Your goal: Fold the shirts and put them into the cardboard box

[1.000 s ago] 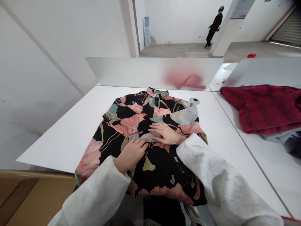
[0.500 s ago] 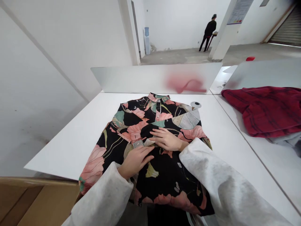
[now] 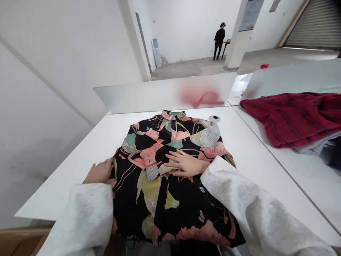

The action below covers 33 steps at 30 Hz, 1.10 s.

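Observation:
A black shirt with pink and green leaf prints (image 3: 138, 193) lies spread on the white table (image 3: 66, 188), collar away from me. My left hand (image 3: 99, 171) sits at the shirt's left edge, fingers curled against the cloth, mostly over the bare tabletop. My right hand (image 3: 186, 164) rests flat on the shirt's middle, fingers apart, beside a striped cuff (image 3: 152, 172). Light grey sleeves cover both my forearms and hide the shirt's lower corners.
A dark red plaid garment (image 3: 298, 119) lies on a neighbouring table over grey cloth. A round white-and-black disc (image 3: 214, 119) sits beyond the shirt. A frosted panel (image 3: 165, 94) stands behind the table. A cardboard box (image 3: 23, 241) sits at lower left. A person (image 3: 219, 42) stands far off.
My left hand has moved from the shirt's middle out to its left edge. The pink-flowered part at lower left no longer shows. My right hand stays put while the view tilts slightly.

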Tool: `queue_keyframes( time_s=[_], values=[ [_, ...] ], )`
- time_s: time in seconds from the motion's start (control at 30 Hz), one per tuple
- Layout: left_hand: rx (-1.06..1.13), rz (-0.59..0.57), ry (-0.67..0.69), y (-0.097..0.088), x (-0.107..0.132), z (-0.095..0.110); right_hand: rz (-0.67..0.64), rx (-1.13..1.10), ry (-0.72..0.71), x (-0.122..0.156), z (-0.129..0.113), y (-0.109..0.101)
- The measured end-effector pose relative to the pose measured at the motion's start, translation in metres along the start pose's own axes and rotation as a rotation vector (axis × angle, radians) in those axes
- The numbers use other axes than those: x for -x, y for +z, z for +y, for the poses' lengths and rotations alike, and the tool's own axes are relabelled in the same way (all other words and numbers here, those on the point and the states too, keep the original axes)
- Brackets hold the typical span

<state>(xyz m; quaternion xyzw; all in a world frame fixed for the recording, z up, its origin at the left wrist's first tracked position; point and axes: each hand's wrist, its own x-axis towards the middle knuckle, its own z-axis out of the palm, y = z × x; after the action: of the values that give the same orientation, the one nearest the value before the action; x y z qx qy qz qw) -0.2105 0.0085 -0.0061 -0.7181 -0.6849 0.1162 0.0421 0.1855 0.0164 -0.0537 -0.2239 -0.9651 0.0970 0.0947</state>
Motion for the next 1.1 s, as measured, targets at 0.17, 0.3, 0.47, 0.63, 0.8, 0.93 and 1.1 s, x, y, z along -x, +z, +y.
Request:
queue_keyframes(
  time_s=[0.17,0.3,0.47,0.63,0.8,0.93,1.1],
  values=[
    [0.007,0.218,0.235,-0.02,-0.03,0.011,0.06,0.017,0.123,0.001,0.008,-0.021],
    [0.064,0.267,0.423,-0.034,-0.079,0.052,0.23,0.268,0.435,0.032,0.051,-0.035],
    [0.05,0.382,0.339,-0.006,-0.121,0.089,0.232,0.465,0.822,0.083,0.099,-0.017],
    [0.091,0.354,0.276,0.026,-0.137,0.094,0.153,0.473,0.913,0.091,0.113,-0.006],
    [0.122,0.306,0.261,0.024,-0.146,0.094,0.101,0.452,0.947,0.084,0.123,-0.012],
    [0.162,0.338,0.247,0.018,-0.155,0.097,0.094,0.471,0.945,0.082,0.135,-0.015],
    [0.21,0.346,0.308,0.014,-0.167,0.098,0.059,0.464,0.952,0.081,0.15,-0.019]
  ],
)
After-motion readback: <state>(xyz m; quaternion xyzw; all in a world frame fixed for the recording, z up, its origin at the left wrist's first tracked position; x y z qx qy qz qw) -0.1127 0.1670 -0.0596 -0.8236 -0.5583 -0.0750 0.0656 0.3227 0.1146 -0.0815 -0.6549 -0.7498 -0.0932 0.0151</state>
